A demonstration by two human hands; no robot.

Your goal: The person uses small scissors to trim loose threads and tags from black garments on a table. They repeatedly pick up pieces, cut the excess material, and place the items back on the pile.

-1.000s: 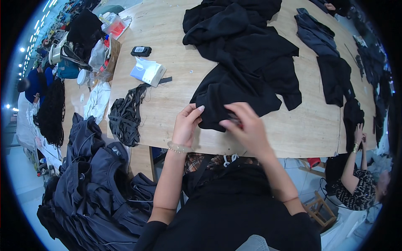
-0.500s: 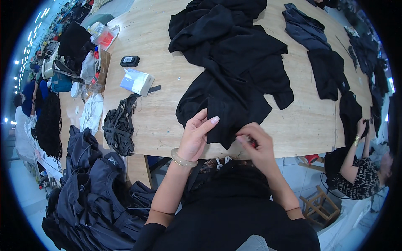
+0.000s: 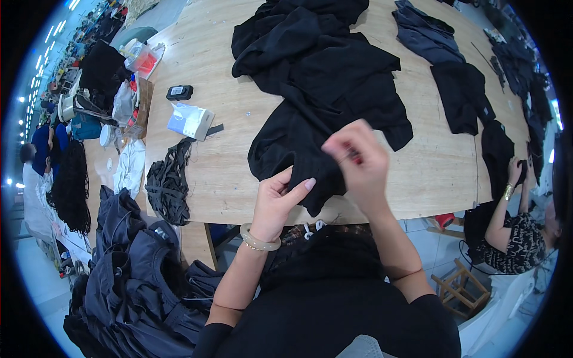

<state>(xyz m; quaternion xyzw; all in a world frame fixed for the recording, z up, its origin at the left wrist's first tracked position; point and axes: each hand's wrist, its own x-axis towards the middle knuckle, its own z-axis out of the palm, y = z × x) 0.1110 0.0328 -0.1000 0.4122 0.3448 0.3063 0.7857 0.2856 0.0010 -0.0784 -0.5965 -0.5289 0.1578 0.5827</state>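
So I'm watching someone at a big wooden table (image 3: 218, 167), and the black cloth (image 3: 325, 89) is what's being worked on. It runs from the top middle of the frame down to the middle, with its nearest corner drooping by the table's near edge. Can't tell if it's one piece or a few in a heap.

Left hand (image 3: 276, 204) has a proper pinch on that near end, thumb laid on top and the other fingers tucked behind. Right hand (image 3: 363, 164) is up near the same end, fingers curled around a small red thing (image 3: 354, 156). It's too blurred to say what that is, or whether the hand is touching the cloth.

How far along? I'd call it partway, no more. One end is in hand, but the rest is loose and rumpled, nothing folded or squared off. Whether that held edge is finished I honestly can't see, black on black. Whatever's left, the piece clearly hasn't been put aside.

Over at the upper right there's a grey garment (image 3: 425, 34) and black trousers (image 3: 461, 95) lying flat, no hands on either; can't tell if they're done or waiting. Same goes for the dark clothes pile (image 3: 128, 274) at lower left. The tangle of straps (image 3: 167, 185) at left of centre looks untouched.
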